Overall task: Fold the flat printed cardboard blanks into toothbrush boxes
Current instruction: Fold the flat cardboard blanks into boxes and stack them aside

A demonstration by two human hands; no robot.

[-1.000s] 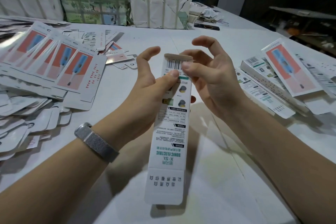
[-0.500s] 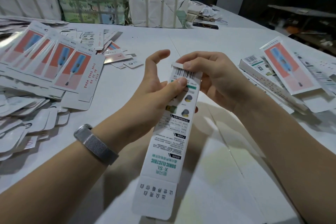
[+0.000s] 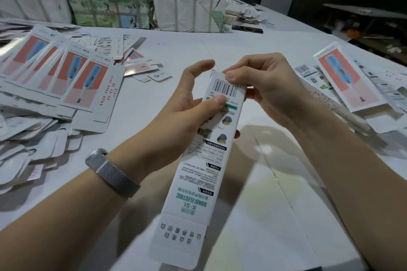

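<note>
Toothbrush box was held up over the white desk, tilted with its barcode end away from the person and the open bottom flap closest to the camera. Left hand had it gripped around the upper part — thumb pressed on the printed face just below the barcode, the other fingers curled round behind, index finger sticking up free. Right hand was at the top end, fingers bunched together and pinching the top flap by the barcode. A mesh watch band sat on the left wrist. Off to the left a fanned-out pile of flat blanks with the red-and-blue toothbrush print, and on the right a smaller heap of boxes — both well apart from the hands. Strapped bundles stood along the far edge.
</note>
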